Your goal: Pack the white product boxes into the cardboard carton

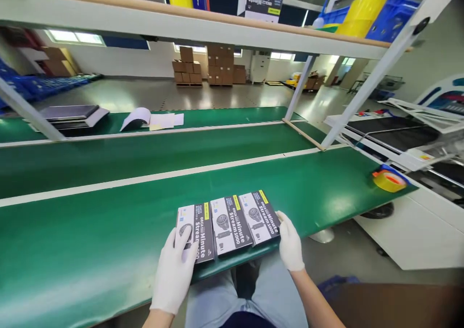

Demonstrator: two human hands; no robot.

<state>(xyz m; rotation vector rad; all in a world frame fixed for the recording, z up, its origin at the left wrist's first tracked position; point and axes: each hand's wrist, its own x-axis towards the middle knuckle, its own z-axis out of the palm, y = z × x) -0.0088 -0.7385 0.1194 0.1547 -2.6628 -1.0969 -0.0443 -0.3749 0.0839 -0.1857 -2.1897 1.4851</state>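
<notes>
Three printed fan boxes lie side by side in a row near the green bench's front edge: a left box (204, 231), a middle box (231, 225) and a right box (260, 216). Each carries a fan picture, a black panel and a yellow label. My left hand (174, 265), in a white glove, rests on the left box with its fingers spread over the top face. At the other end of the row, my gloved right hand (290, 243) touches the right box's outer edge, fingers stretched along it. Its thumb is hard to make out.
Yellow tape rolls (389, 180) sit at the bench's right end. A shelf (203, 25) crosses overhead, with a blue bin (393, 18) and another fan box (264, 1). Papers (161, 121) lie on the far strip. Cartons (220, 64) stand stacked behind.
</notes>
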